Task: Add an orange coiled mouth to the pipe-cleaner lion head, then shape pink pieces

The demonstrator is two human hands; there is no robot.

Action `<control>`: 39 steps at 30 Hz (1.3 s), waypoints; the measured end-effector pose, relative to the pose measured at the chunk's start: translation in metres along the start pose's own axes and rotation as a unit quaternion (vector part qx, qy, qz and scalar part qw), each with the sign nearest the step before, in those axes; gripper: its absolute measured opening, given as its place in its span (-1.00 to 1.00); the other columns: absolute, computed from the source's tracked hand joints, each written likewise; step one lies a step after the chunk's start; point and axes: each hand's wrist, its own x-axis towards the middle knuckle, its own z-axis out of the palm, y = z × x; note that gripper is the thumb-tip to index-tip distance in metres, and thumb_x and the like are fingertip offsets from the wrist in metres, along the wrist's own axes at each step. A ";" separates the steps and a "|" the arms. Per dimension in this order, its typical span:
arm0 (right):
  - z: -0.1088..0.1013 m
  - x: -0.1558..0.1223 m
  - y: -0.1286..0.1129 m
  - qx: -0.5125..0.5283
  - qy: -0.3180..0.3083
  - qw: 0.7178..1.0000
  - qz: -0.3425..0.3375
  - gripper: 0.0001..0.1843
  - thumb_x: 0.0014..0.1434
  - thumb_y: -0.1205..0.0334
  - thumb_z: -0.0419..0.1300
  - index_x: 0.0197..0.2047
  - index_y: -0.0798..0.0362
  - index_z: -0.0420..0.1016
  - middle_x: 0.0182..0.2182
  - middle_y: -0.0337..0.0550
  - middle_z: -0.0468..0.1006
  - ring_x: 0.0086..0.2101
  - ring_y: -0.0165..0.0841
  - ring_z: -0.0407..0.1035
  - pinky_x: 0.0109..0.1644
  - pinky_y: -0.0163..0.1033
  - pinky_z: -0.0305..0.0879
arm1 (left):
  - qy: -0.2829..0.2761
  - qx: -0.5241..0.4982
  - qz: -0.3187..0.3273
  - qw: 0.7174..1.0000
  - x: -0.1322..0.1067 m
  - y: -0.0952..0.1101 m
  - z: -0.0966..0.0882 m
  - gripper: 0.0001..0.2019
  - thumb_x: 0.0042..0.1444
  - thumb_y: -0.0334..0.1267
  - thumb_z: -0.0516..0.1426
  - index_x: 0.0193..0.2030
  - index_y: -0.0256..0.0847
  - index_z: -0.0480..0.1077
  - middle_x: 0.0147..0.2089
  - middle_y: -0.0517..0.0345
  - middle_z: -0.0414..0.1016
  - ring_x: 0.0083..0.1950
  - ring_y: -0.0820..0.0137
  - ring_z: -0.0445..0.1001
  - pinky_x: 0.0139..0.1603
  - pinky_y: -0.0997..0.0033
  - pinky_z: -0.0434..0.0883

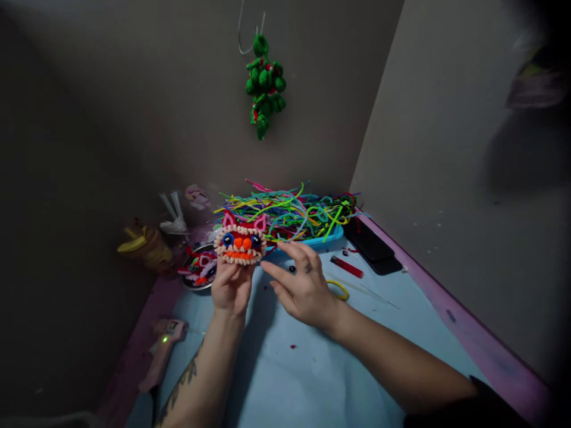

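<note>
My left hand (pixel 232 286) holds up a small animal head made of fuzzy pipe cleaners (pixel 239 242), its face turned toward me. The head is red with a cream looped edge, pink-lined ears, blue-ringed dark eyes, an orange nose and an orange mouth. Just right of it is my right hand (pixel 306 285), its fingers apart and pointing at the head's lower right edge. Nothing shows between those fingers. Whether a fingertip touches the edge I cannot tell.
Behind my hands, a blue tray (pixel 328 239) overflows with colourful pipe cleaners (pixel 285 205). A bowl of pipe-cleaner pieces (pixel 198 267) and a pink glue gun (pixel 164 353) lie left. Right are a red lighter (pixel 347 267), yellow-handled scissors (pixel 339 289) and a black phone (pixel 372 246). A green ornament (pixel 265 86) hangs above.
</note>
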 end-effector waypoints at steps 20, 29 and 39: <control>0.006 -0.004 -0.001 0.067 0.039 0.995 0.064 -0.80 0.19 0.35 0.16 -0.13 0.04 0.55 -0.07 0.01 0.39 -0.04 -0.14 0.27 0.06 0.06 0.31 | -0.024 -0.096 -0.035 0.994 -0.005 -0.003 0.001 -0.43 -0.17 -0.37 0.15 0.09 -0.04 0.43 0.21 0.08 0.47 0.33 0.11 0.29 0.35 -0.02 0.14; 0.025 -0.006 0.008 0.185 0.020 0.964 0.192 -0.89 0.19 0.37 0.14 -0.26 0.04 0.49 -0.31 -0.12 0.48 -0.24 -0.29 0.39 -0.15 -0.17 0.38 | 0.005 -0.106 -0.062 0.992 -0.015 -0.008 0.018 -0.44 -0.07 -0.41 0.14 0.15 -0.09 0.37 0.17 0.01 0.49 0.25 0.17 0.38 0.28 0.09 0.23; 0.009 -0.002 0.002 0.040 0.062 0.994 0.081 -0.85 0.18 0.25 0.25 -0.16 0.10 0.52 -0.28 -0.05 0.42 -0.22 -0.22 0.32 -0.10 -0.10 0.35 | -0.065 -0.038 -0.063 0.995 -0.037 -0.030 0.025 -0.64 0.11 -0.25 0.19 0.08 -0.03 0.38 0.06 0.10 0.53 0.11 0.30 0.46 0.22 0.23 0.29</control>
